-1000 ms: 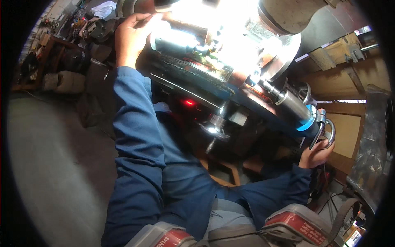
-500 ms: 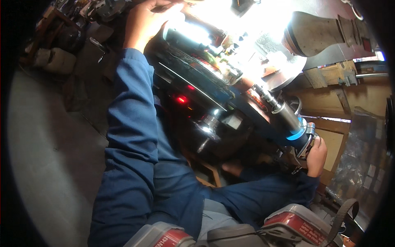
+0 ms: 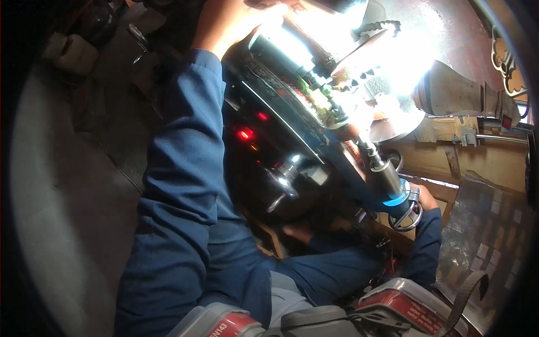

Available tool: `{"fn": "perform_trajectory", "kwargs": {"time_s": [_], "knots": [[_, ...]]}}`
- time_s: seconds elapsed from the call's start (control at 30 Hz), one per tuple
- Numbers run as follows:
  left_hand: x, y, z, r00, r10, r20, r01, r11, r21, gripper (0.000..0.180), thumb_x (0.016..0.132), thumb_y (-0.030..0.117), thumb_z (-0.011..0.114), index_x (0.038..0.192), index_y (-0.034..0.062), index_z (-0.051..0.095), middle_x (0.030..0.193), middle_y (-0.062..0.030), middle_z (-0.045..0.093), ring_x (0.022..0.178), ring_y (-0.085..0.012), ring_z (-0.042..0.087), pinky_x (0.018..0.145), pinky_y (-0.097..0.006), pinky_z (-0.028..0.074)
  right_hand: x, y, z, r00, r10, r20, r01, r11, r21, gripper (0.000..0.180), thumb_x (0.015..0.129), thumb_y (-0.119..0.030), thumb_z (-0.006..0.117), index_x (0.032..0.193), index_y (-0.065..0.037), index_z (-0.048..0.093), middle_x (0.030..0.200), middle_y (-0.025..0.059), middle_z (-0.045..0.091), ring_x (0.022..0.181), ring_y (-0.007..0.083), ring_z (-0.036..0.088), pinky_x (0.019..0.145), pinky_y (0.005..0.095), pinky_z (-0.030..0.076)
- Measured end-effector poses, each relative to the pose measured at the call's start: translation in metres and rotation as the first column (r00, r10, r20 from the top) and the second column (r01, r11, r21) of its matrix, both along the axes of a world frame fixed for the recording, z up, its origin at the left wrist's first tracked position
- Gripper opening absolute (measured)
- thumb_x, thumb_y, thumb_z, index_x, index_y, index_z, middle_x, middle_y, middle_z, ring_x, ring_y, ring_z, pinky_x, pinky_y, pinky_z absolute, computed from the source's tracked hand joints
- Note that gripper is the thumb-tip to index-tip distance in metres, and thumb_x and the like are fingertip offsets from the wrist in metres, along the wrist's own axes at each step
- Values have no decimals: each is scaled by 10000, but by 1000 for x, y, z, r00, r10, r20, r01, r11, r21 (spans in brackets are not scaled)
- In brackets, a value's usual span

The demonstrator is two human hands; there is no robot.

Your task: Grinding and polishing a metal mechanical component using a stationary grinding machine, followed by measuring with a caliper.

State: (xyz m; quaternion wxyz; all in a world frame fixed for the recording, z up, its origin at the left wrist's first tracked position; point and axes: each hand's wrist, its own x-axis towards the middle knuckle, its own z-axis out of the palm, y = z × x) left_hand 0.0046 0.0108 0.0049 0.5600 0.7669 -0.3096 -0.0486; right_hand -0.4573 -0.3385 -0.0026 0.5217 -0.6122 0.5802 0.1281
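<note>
Handwheel (image 3: 409, 209), a small metal ring at the end of a steel shaft (image 3: 386, 174) with a blue collar, is sitting right under my right hand (image 3: 425, 197); I am gripping its rim from the far side, fingers curled round it, though the ring is hiding most of them. The shaft is running long and slanted, from the wheel up and away toward my left hand (image 3: 224, 22), so its axis is lying nearly along the line between my two hands. The right hand is by far the nearer one to the wheel; the left is well apart, up at the far end.

There my left hand is resting on top of the machine (image 3: 292, 101), a dark body with red lamps (image 3: 244, 135) glowing on its face. The glare on the bright metal is washing out the fingers, so I cannot tell whether that hand is closing on anything or just lying flat.

Beyond the shaft, to the right of my right hand, wooden boards (image 3: 483, 163) are lying. A red-and-grey pack (image 3: 404, 306) is sitting near my lap.
</note>
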Motion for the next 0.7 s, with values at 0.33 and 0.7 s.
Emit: {"fn": "perform_trajectory", "kwargs": {"time_s": [0.33,0.7], "knots": [[14,-8,-20,978,135,161,-133,991,-22,217,780,186,736,880,1,685,787,-148,704,748,-198,683,670,-316,508,21,0,4,988,124,-94,-110,984,140,370,932,-334,571,938,13,700,831,59,684,646,121,617,580,262,482],[13,-7,-19,967,152,206,-155,988,-1,286,766,295,756,843,27,694,793,-182,682,755,-290,686,679,-358,510,4,31,37,892,224,-393,-345,898,-272,281,954,-233,512,881,-44,706,837,94,690,620,113,597,574,272,473]]}}
